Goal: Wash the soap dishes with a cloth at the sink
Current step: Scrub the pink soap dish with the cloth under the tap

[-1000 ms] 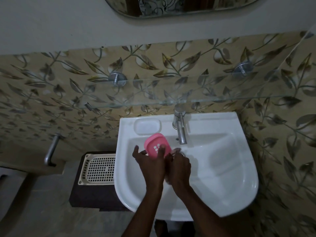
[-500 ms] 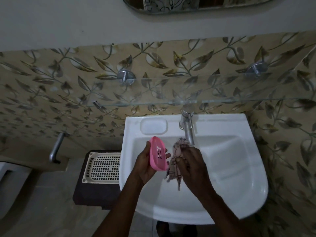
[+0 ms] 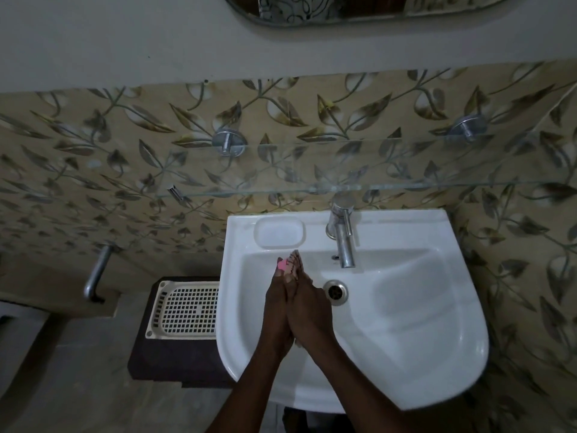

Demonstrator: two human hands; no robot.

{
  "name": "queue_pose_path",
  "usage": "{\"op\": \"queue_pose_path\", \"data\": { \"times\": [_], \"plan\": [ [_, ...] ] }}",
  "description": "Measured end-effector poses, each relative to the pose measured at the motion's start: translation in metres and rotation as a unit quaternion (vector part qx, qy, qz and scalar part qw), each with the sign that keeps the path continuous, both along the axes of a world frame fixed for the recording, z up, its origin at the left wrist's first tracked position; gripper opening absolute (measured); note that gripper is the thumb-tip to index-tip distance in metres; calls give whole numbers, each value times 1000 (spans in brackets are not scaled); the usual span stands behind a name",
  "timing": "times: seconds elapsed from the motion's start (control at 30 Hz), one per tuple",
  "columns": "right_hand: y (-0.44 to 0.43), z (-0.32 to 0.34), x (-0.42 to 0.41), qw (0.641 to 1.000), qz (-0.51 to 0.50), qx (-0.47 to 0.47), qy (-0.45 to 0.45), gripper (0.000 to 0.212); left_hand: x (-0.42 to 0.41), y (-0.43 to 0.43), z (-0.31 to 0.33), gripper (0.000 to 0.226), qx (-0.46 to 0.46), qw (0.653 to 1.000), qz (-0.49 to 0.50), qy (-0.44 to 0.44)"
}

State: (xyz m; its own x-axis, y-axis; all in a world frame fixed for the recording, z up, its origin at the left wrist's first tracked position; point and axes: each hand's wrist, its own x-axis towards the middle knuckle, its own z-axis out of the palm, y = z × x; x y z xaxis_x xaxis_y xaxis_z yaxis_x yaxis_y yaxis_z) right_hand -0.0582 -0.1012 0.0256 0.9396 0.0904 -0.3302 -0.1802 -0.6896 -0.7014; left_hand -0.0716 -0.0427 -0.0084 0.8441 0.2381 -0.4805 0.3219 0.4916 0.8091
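Over the left part of the white sink [image 3: 437, 354] my two hands are pressed together, palm to palm. My left hand [image 3: 276, 307] holds the pink soap dish [image 3: 283, 264], of which only a small pink edge shows near the fingertips. My right hand [image 3: 309, 304] presses the checked cloth [image 3: 293, 260] against the dish; just a strip of cloth shows between the fingers. Most of the dish and cloth is hidden between my hands.
A chrome tap [image 3: 343, 239] juts over the basin, with the drain [image 3: 335, 292] just right of my hands. A moulded soap recess [image 3: 279, 233] sits at the sink's back left. A cream perforated tray [image 3: 187, 309] lies on a dark stand left of the sink. A glass shelf [image 3: 359, 185] hangs above.
My hands were apart with the dish upright and the cloth dangling; now they have closed together, sandwiching dish and cloth, and moved left away from the tap.
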Motion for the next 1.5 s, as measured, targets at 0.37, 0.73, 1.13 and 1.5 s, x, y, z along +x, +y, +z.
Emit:
{"op": "queue_pose_path", "data": {
  "times": [0.37,0.73,1.13,1.5],
  "plan": [
    [-68,11,22,997,14,27,-71,29,4,39,-9,71,-117,991,5,60],
    [-30,1,46,998,39,-1,-46,31,20,27,-4,27,-20,1000,3,-12],
    [-46,-18,12,872,-236,329,275,25,4,6,-4,61,60,994,33,-86],
    [-58,-22,45,997,-62,44,25,31,8,18,3,32,27,999,-17,5]
  ]
}}
